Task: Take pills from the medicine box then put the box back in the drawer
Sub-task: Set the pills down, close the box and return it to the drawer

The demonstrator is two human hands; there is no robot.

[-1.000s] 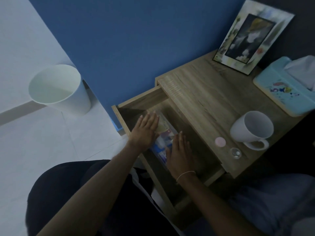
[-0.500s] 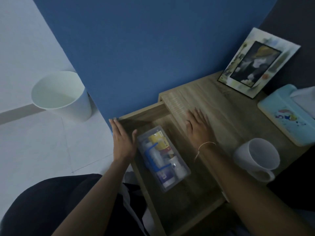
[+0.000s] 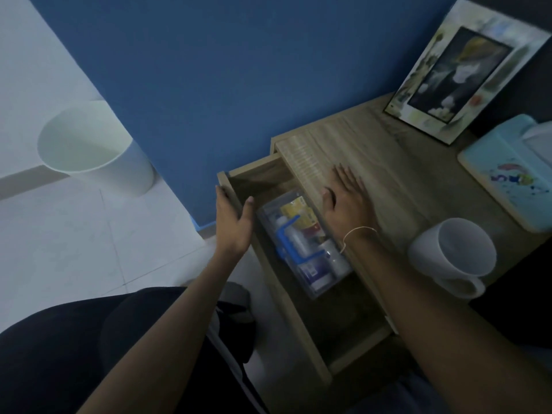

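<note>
Both forearms are bare — no sleeves reach into view. A thin, pale string bracelet (image 3: pixel 360 234) circles the wrist of the right hand (image 3: pixel 348 206); the left hand (image 3: pixel 233 222) wears nothing. Dark, near-black trousers (image 3: pixel 89 339) cover the lap.

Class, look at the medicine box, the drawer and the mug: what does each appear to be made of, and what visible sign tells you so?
Medicine box: clear, glossy plastic, since the bottles inside show through its lid; its handle is blue, opaque plastic.
Drawer: light wood or wood-look laminate, matt, with visible grain; which one cannot be told.
Mug: probably glazed ceramic, being white, smooth and thick-walled.
</note>
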